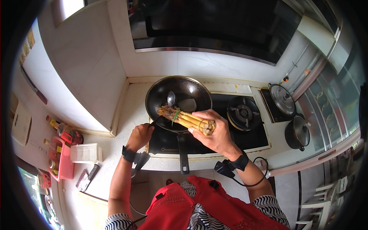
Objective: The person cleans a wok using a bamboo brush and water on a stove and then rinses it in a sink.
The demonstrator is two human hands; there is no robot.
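A black wok [155,92] sits over the left burner, its long handle [182,152] pointing towards me. In my right hand [214,132] is a bundled stalk pot-scrubbing brush [191,120], bound with a green tie, its dark frayed end over the wok's near side. My left hand [140,136] grips a slim black utensil handle [155,121] at the wok's near left rim; its far end is hidden behind the brush. A shiny metal ladle bowl [171,98] shows inside the wok; I cannot tell whether that handle belongs to it. Beside it is a pale patch [187,105].
The right burner [243,113] has a pan support on it. Two lidded pots [283,99] stand at the far right. A cleaver [87,177], a clear plastic box [86,153] and a pink basket of bottles [66,169] are at left. A dark range hood [212,26] overhangs the back.
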